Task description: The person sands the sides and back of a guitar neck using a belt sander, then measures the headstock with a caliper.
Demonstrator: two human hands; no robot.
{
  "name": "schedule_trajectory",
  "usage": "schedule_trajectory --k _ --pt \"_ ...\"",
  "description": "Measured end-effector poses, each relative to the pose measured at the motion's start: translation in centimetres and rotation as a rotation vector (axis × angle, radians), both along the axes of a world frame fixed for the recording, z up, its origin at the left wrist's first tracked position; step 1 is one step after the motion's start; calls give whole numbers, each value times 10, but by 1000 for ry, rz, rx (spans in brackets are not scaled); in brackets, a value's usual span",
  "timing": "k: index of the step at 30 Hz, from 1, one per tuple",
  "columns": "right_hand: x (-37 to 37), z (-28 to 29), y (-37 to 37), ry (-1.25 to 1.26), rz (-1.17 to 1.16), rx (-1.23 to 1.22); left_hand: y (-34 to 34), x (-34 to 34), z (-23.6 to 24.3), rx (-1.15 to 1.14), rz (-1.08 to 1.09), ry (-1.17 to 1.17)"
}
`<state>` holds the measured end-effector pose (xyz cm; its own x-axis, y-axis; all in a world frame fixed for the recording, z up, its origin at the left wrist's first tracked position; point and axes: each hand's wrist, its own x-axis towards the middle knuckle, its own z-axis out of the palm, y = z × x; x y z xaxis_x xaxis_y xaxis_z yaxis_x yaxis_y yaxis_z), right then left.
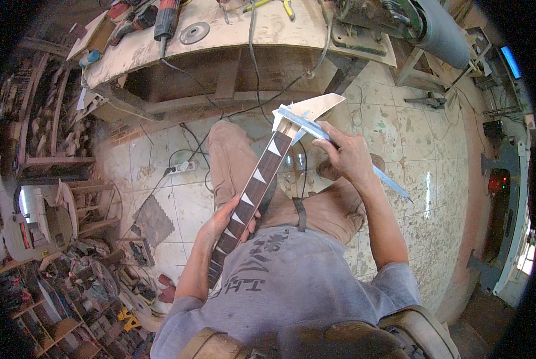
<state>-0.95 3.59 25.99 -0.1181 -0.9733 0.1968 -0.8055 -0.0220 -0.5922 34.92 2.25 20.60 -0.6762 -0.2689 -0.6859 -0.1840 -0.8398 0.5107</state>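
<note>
My left hand [226,214] is wrapped round a guitar neck [260,164] with a dark fretboard, white triangular inlays and a pale angular headstock [322,105], held slanting over my lap. In my right hand [345,149] is a metal vernier caliper [393,184], its jaws lying across the neck where the fretboard meets the headstock; the fingers are closed round its beam and partly hidden. The neck's lower end runs down beside my left forearm.
Ahead stands a dusty workbench [220,33] with a power tool [165,23], a metal disc [194,33] and pliers. A machine with a large roller [438,39] is at upper right. Cables and a power strip [181,168] lie on the tiled floor. Cluttered shelves [52,329] and a wooden spool [94,208] are at left.
</note>
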Motion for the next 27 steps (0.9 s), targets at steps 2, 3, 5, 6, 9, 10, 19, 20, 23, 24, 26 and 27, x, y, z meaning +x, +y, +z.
schedule_trajectory --k 2,3,5,6,9,10,19,20,23,24,26,27 --pt "1 3 1 -8 -7 18 1 0 2 -8 3 -3" --pt "2 4 1 -12 -10 27 1 0 -1 -15 -2 4" --pt "2 1 1 -13 -22 25 1 1 -6 -27 -10 16" --pt "2 0 1 -14 -27 25 1 1 -7 -41 -12 6" --pt "2 4 1 -73 -14 45 3 1 -8 -58 -8 -13" --pt "2 4 0 -71 -4 36 3 1 -8 -46 0 -8" --pt "-2 3 -3 -3 25 40 1 0 -4 -55 -25 -4" --pt "-2 1 -3 0 26 23 1 0 -4 -42 -24 11" --pt "-2 0 -4 1 23 21 0 0 -2 -49 -24 -9" --pt "-2 1 -4 0 21 28 1 0 -3 -47 -21 -5" --pt "-1 2 -4 -10 22 6 1 2 -6 -43 -14 2" --pt "-1 3 -4 -16 22 -5 1 2 -6 -42 -18 15"
